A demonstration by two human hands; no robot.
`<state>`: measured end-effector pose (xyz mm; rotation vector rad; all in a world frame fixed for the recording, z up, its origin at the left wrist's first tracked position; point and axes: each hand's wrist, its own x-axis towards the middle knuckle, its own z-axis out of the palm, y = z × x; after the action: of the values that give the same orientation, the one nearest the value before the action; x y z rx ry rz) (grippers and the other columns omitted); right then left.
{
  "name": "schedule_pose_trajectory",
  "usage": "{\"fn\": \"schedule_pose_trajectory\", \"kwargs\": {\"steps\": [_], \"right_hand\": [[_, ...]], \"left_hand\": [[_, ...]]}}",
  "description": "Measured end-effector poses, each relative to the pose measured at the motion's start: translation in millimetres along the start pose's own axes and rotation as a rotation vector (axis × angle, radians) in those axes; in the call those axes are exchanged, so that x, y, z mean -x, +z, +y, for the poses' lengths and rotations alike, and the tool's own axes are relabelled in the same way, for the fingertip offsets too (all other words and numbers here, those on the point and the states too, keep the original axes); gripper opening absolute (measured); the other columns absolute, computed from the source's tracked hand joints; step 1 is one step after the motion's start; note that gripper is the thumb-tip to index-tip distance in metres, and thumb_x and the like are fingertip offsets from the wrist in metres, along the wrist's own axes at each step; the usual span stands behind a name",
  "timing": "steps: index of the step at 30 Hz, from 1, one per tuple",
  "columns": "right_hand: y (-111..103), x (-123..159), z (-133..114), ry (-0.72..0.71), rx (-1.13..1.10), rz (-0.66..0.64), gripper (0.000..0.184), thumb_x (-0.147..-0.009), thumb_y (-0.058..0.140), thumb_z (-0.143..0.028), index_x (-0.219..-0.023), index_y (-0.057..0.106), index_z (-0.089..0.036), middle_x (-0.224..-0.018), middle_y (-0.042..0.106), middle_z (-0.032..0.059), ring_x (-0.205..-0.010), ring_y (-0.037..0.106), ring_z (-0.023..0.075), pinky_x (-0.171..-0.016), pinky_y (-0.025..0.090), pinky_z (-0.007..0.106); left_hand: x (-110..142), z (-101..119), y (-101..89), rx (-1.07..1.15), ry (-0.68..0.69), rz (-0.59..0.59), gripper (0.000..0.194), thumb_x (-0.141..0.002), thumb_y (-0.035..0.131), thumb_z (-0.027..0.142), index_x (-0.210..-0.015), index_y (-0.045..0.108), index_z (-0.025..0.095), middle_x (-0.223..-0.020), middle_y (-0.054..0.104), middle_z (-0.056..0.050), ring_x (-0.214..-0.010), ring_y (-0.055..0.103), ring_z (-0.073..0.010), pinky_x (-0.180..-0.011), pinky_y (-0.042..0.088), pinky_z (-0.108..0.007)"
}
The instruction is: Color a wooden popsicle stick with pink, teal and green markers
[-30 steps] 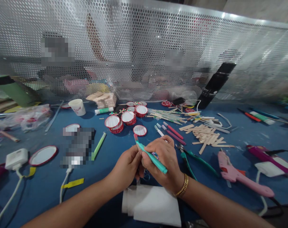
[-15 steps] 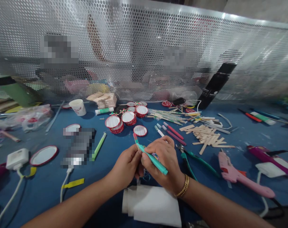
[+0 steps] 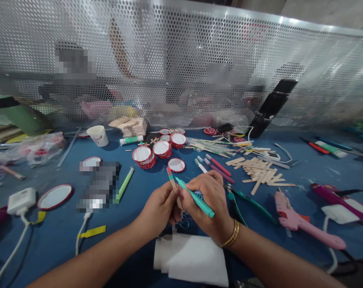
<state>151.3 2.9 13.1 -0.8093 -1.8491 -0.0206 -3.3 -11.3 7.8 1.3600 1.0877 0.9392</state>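
Observation:
Pinched in my left hand (image 3: 162,204) is a wooden craft stick (image 3: 171,178), its upper end coloured red with a green band below. My right hand (image 3: 207,196) grips a teal marker pen (image 3: 198,201), whose tip points up and left, close beside the stick's green band. Under the hands, a tangle of thin thread (image 3: 186,220) lies partly hidden. A folded white cloth (image 3: 198,256) rests just in front of me. Beyond my fingers lies a round lid with a red rim (image 3: 176,165).
Pliers with green handles (image 3: 253,202) and a pink glue gun (image 3: 304,224) lie to the right. Loose craft sticks (image 3: 261,172) are heaped behind them. Stacked red-rimmed lids (image 3: 145,157) and a paper cup (image 3: 98,136) stand further back. A perforated metal screen (image 3: 175,60) closes off the table's far side.
The marker has shifted slightly right and down, so its tip is now apart from the craft stick. More of the stick's green band shows.

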Motion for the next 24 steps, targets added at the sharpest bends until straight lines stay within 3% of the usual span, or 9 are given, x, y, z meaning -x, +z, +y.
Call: {"fn": "schedule_pose_trajectory", "kwargs": {"steps": [14,24], "right_hand": [[0.6,0.3,-4.3,-0.033,-0.048,-0.054,0.008,-0.087,0.059,-0.018,-0.083,0.054,-0.023,-0.072,0.068,-0.0032,-0.071,0.065,0.0157,-0.085,0.038,0.041],[0.8,1.5,0.5,0.008,-0.018,-0.001,0.008,-0.086,0.061,-0.019,-0.084,0.054,-0.023,-0.074,0.067,-0.0023,-0.071,0.064,0.0159,-0.086,0.039,0.042]], "left_hand": [[2.3,2.6,1.3,-0.007,-0.016,0.007,0.040,-0.094,0.044,0.057,-0.081,0.050,0.019,-0.049,0.051,0.005,-0.041,0.047,-0.0094,-0.039,0.039,-0.018],[1.5,1.0,0.1,-0.023,-0.003,-0.001,0.037,-0.097,0.041,0.053,-0.082,0.048,0.020,-0.051,0.053,0.005,-0.040,0.046,-0.0082,-0.039,0.038,-0.017]]}}
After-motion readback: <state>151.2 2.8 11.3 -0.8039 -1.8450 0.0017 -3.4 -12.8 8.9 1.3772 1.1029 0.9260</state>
